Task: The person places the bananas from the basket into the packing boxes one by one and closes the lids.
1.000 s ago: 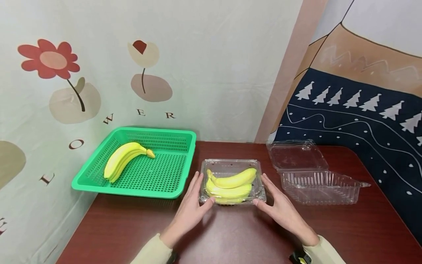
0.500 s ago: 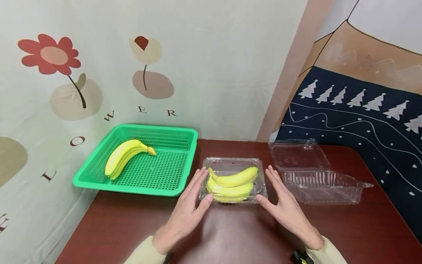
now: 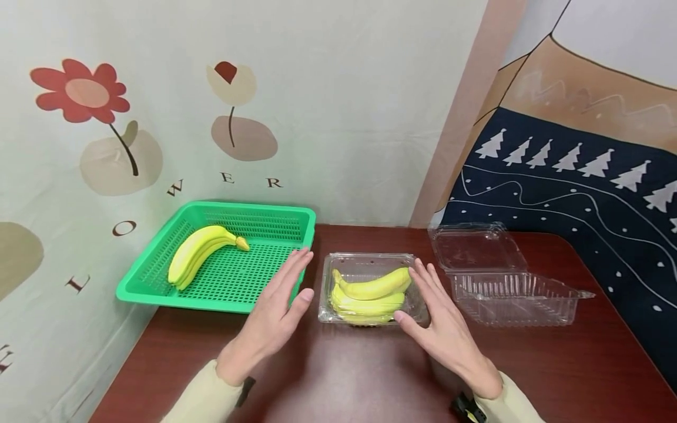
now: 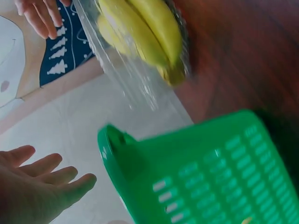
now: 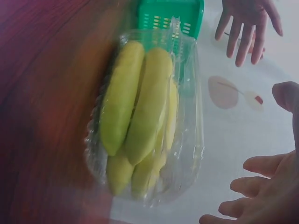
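A clear plastic clamshell box (image 3: 328, 314) with its lid down stands mid-table, yellow bananas (image 3: 372, 296) inside it. My left hand (image 3: 272, 314) is held out with straight fingers, left of the box and overlapping the front right corner of the green basket in the head view. Fingers spread, my right hand (image 3: 444, 326) is at the right side of the box and overlaps its edge in the head view; the right wrist view has this hand (image 5: 266, 186) apart from the box. Neither hand holds anything.
The green basket (image 3: 190, 302) on the left holds one bunch of bananas (image 3: 203, 252). A second clear box (image 3: 515, 305) stands at right, its lid (image 3: 478, 249) raised open behind it. A printed cloth wall (image 3: 344, 117) closes off the back of the table (image 3: 349, 376).
My left hand has come away from the box and moved left toward the basket. My right hand let go, and now hovers over the box's right edge. The box stayed put.
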